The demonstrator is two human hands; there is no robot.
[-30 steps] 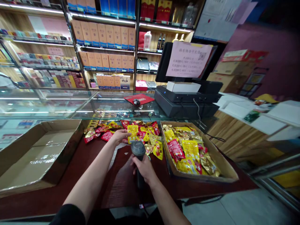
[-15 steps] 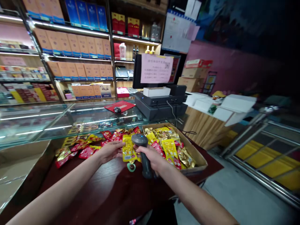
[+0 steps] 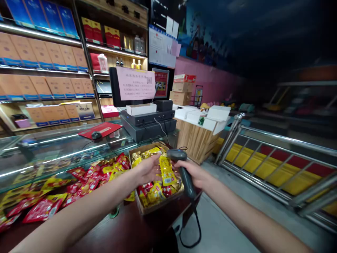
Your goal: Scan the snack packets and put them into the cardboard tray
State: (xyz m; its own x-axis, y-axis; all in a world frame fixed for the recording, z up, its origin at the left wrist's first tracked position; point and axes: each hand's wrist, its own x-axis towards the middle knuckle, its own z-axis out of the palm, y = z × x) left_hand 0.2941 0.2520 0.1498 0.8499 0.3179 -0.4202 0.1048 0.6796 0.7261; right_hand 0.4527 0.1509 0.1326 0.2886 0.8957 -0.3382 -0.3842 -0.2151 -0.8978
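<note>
My right hand (image 3: 193, 173) is wrapped around the handle of a dark grey barcode scanner (image 3: 187, 181), its head tilted to the left. A yellow snack packet (image 3: 167, 171) is upright between my hands, over the cardboard box (image 3: 147, 210). My left hand (image 3: 149, 170) grips its left edge, thumb near the top corner and fingers partly hidden behind it. Fingertips of my right hand come close to the packet's right side; contact is unclear. Inside the box lie yellow, red and gold packets (image 3: 154, 195).
Red and yellow packets (image 3: 86, 181) are heaped on the dark table left of the box. Behind are a glass counter (image 3: 65, 149), a mouse (image 3: 96, 135) and a monitor (image 3: 113, 88). A black cable (image 3: 199, 228) loops below the scanner. Metal railing (image 3: 263, 140) stands at right.
My view has turned right. Both hands, the scanner and the yellow packet have moved right, from over the table in front of the heap to over the box.
</note>
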